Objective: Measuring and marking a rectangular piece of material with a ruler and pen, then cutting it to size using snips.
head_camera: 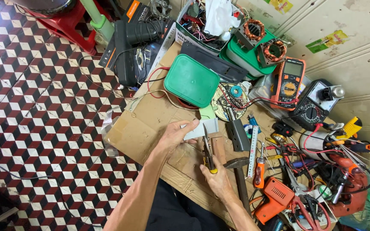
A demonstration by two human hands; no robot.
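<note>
White card [202,128] is being pinched by the left hand [174,139] while the right hand [217,177], fingers closed, is steadying yellow-handled pliers [207,149] squarely against its edge.

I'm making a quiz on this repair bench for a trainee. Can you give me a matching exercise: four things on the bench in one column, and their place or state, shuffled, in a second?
Things
1. pliers
2. white piece
3. green lid
4. hammer

Places or states
A. lying on the cardboard beside the right hand
B. held in the left hand
C. gripped by the right hand, tips up
D. lying flat near the bench's far edge, beyond both hands

Pairs: 1-C, 2-B, 3-D, 4-A
</note>
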